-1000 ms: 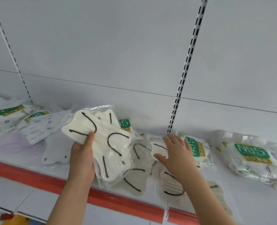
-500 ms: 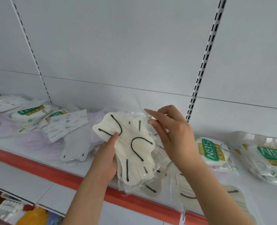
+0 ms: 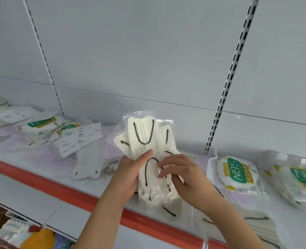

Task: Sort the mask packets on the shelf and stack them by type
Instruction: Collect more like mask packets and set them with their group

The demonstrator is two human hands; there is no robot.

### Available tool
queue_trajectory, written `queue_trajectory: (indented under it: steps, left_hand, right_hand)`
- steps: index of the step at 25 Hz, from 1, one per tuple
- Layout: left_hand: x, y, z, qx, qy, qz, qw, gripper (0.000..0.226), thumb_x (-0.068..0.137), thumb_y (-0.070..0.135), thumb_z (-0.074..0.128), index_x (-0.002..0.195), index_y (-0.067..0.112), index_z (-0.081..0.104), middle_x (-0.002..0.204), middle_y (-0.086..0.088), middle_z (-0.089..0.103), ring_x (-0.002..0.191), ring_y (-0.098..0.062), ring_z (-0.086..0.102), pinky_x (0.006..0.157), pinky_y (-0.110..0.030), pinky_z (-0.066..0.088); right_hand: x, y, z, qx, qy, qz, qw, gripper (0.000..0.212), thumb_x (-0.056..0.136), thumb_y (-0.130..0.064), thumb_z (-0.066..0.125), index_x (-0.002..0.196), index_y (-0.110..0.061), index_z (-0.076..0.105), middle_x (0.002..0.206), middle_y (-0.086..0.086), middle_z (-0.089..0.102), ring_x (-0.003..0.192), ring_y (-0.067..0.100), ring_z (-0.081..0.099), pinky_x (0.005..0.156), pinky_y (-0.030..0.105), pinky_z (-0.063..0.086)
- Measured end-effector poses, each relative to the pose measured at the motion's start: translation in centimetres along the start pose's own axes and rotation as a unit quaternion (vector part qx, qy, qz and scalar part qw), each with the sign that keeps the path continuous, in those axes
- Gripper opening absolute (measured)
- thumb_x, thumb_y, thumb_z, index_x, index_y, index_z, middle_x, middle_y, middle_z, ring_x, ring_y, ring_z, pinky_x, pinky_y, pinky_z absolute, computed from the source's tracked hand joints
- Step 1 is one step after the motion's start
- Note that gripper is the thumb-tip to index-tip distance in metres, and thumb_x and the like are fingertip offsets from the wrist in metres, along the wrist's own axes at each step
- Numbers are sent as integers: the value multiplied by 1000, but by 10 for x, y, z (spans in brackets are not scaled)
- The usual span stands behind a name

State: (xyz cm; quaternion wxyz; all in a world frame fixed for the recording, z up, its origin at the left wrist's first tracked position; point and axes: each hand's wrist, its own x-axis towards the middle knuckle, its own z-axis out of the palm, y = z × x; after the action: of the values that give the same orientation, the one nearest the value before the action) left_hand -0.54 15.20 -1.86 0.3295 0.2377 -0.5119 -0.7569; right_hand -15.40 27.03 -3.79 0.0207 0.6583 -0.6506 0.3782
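My left hand grips a bunch of clear packets of white masks with black ear loops, held upright above the shelf's front edge, thumb pressed on the front. My right hand holds the lower part of the same bunch from the right, fingers curled over the plastic. A white mask packet lies flat on the shelf to the left. N95 packets with green labels lie at the right and far right; more N95 packets sit in the left pile.
The white shelf has a red front strip. Printed paper-backed packets lie in the left pile. More black-loop packets lie at the lower right. Slotted uprights run up the back panel. A lower shelf holds goods.
My right hand came down from the bunch's top onto its lower front. The bunch turned more upright and a further packet now sits on top. The camera shifted left.
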Motion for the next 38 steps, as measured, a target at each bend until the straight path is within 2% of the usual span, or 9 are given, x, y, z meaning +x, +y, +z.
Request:
queue_trajectory:
  steps: [3, 5, 8, 15, 19, 22, 28, 33, 38]
  left_hand:
    - [4, 9, 5, 88, 10, 72, 993, 18, 80, 31, 80, 97, 27, 75, 109, -5, 75, 103, -24, 72, 96, -51, 53]
    - [2, 15, 13, 118, -52, 103, 986, 28, 82, 26, 77, 110, 29, 73, 112, -4, 76, 106, -22, 72, 91, -46, 56]
    - [2, 1, 17, 209, -82, 84, 971, 36, 83, 27, 80, 117, 29, 68, 108, 3, 77, 105, -15, 72, 90, -39, 58]
    - [-2, -24, 33, 253, -68, 111, 959, 26, 86, 19, 76, 103, 38, 72, 98, 7, 78, 93, -9, 74, 78, -35, 60]
    - [-5, -32, 47, 314, -121, 106, 936, 39, 80, 10, 79, 102, 38, 63, 89, 35, 71, 86, 8, 68, 64, -12, 52]
    - [0, -32, 71, 328, -113, 87, 934, 28, 77, 24, 84, 97, 36, 68, 85, 26, 74, 89, -10, 71, 70, -27, 54]
    - [-15, -26, 150, 284, -183, 28, 941, 40, 60, 52, 90, 82, 22, 75, 76, 4, 77, 73, -20, 72, 79, -41, 54]
    - [-35, -85, 227, 138, -219, -118, 959, 74, 33, 64, 94, 61, 16, 45, 54, -7, 35, 58, -22, 40, 70, -36, 43]
    - [-42, -130, 276, 192, -249, -142, 939, 40, 76, 41, 84, 110, 27, 68, 101, 5, 78, 102, -23, 71, 96, -53, 52]
  right_hand:
    - [6, -18, -22, 22, 145, 82, 986, 52, 96, -32, 62, 144, -33, 44, 145, -19, 42, 136, 1, 38, 110, 26, 37]
    - [10, -28, -39, 138, 134, 185, 964, 100, 77, -61, 67, 156, -40, 10, 155, -25, 22, 142, -8, 25, 108, 17, 28]
    - [15, -27, -46, 240, 65, 264, 932, 118, 69, -57, 76, 153, -47, -6, 144, -27, 34, 135, -13, 30, 104, 15, 28]
    - [10, -29, -45, 364, 128, 231, 893, 39, 78, -20, 81, 111, -30, 63, 107, -1, 74, 106, 18, 69, 99, 50, 52]
    - [-1, -30, -63, 366, 50, 235, 899, 67, 78, -20, 84, 135, -34, 52, 129, -9, 63, 117, -1, 59, 106, 27, 46]
    - [-14, -20, -79, 350, 117, 273, 889, 30, 78, -17, 84, 105, -20, 72, 110, 0, 75, 104, 10, 70, 98, 36, 55]
    - [-82, -7, -150, 520, 388, 228, 726, 24, 88, -11, 69, 112, -10, 71, 109, 12, 72, 102, 25, 69, 90, 40, 55]
    - [-166, 16, -180, 590, 491, 235, 596, 35, 96, -18, 57, 129, -7, 61, 124, 13, 68, 115, 26, 66, 95, 41, 54]
    - [-253, 54, -225, 295, 541, 411, 671, 49, 77, -34, 83, 121, -27, 63, 121, 4, 68, 103, 24, 67, 95, 45, 50]
